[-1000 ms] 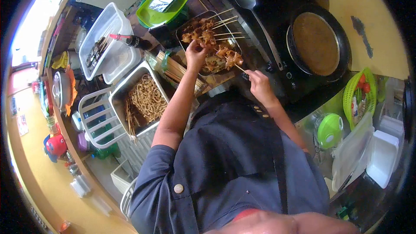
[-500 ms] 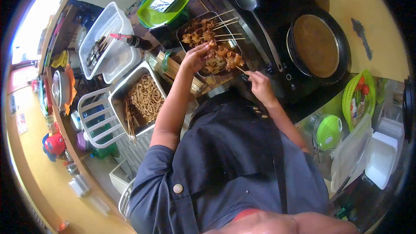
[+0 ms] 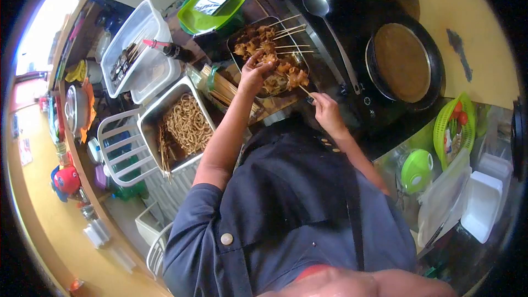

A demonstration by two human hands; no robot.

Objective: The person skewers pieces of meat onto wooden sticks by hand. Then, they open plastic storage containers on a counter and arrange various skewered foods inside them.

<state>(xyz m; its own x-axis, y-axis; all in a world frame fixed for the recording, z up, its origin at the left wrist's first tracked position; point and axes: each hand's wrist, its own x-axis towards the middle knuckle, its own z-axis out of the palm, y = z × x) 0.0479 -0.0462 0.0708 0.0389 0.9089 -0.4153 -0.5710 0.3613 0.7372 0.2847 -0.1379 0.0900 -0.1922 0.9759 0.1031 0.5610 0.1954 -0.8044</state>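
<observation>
In my right hand (image 3: 328, 113) is the bare end of a wooden skewer (image 3: 308, 92), its fingers closed round the stick. Reddish-brown, sauced meat chunks (image 3: 297, 77) are threaded along the other part of this skewer, over the near side of a metal tray (image 3: 308, 65). My left hand (image 3: 254, 72) is over the tray with thumb and fingers curled on a piece of meat (image 3: 267, 59); the fingertips are partly hidden by the meat. Several finished meat skewers (image 3: 261, 36) lie at the tray's far side, their sticks pointing right.
A bundle of bare bamboo sticks (image 3: 224, 89) lies left of the tray. Further left is a steel pan (image 3: 144, 126) of coiled skewered food. A black cooktop with a ladle (image 3: 336, 38) and a frying pan (image 3: 404, 60) of brown sauce stands right. A green container (image 3: 192, 19) sits behind.
My left hand has shifted slightly, its fingers spreading a little further back over the meat in the tray. My right hand stays on the skewer, nearly still. The camera view has tilted slightly.
</observation>
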